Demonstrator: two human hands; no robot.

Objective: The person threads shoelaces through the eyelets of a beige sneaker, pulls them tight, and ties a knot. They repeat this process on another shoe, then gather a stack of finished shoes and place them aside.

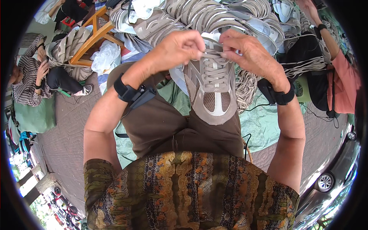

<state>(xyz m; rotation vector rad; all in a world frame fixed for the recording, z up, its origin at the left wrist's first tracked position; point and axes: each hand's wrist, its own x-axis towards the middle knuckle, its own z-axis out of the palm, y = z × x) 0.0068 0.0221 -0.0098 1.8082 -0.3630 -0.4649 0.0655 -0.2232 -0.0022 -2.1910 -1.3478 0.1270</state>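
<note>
A taupe and grey shoe upper (212, 104) with a pale stripe over its mesh toe lies on my thigh, toe towards me. Its flat shoelace (214, 73) crosses through several rows of eyelets. At the far end of the lacing, my left hand (183, 46) is closed, pinching the shoelace from the left. Opposite it, my right hand (247, 50) pinches the shoelace near the top eyelets, thumb and forefinger together. Both hands are just above the tongue, and their fingers partly cover the top of the lacing. No sole shows on the upper.
Stacked shoe uppers (207, 13) pile up just beyond my hands. Loose laces (249, 86) hang in a bundle to the right. A wooden stool (92, 36) and a white plastic bag (105, 57) are at left. People sit on both sides; a green sheet (264, 126) covers the paving.
</note>
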